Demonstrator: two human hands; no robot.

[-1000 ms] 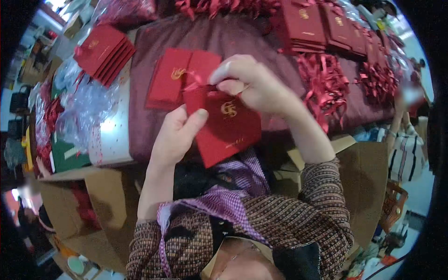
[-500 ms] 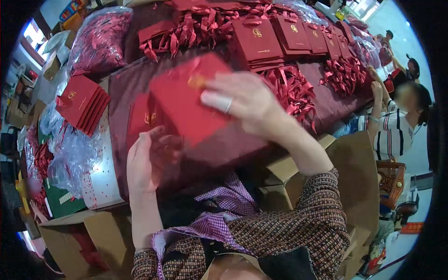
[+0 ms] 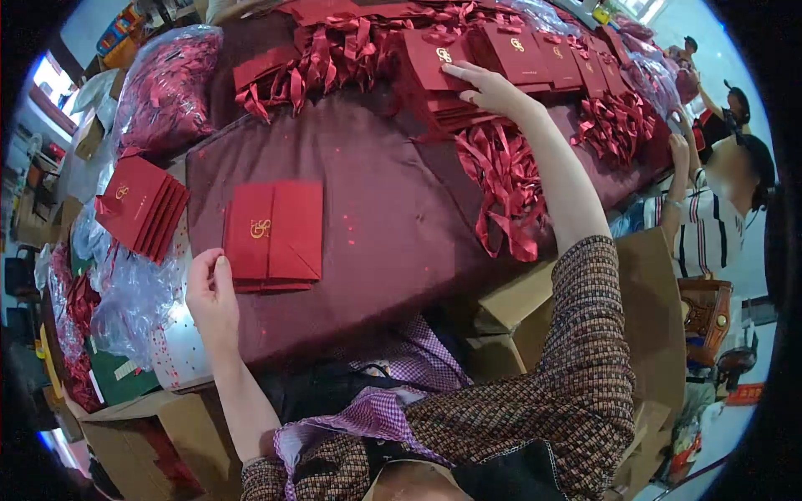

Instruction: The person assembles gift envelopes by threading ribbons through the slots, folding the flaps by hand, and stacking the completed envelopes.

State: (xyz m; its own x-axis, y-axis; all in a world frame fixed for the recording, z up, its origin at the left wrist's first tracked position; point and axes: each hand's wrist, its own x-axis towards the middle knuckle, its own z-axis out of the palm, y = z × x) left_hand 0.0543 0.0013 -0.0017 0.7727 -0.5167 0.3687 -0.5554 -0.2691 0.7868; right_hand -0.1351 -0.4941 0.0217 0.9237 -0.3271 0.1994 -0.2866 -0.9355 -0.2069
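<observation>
My right hand (image 3: 499, 93) reaches to the far stack of red paper gift bags (image 3: 424, 60), fingers stretched out over the top bag beside its gold logo. Red ribbons (image 3: 499, 188) hang from that stack. Near me on the cloth lies a small pile of red gift bags (image 3: 292, 230), flat, with a gold logo and a seam down the middle. At the pile's lower left corner is my left hand (image 3: 213, 288), its thumb and forefinger drawn together. Whether anything is between those fingers I cannot make out.
A dark red cloth (image 3: 368, 209) covers the table. More red bags (image 3: 142, 209) lie fanned at the left, by clear plastic wrap (image 3: 125, 305). A stuffed plastic sack (image 3: 167, 92) sits at the back left. Cardboard boxes (image 3: 159, 434) stand low; a person (image 3: 710, 209) is at the right.
The red bag that my right hand carried now lies on the near pile. My right hand has moved away to the far stack; my left hand has shifted left and down.
</observation>
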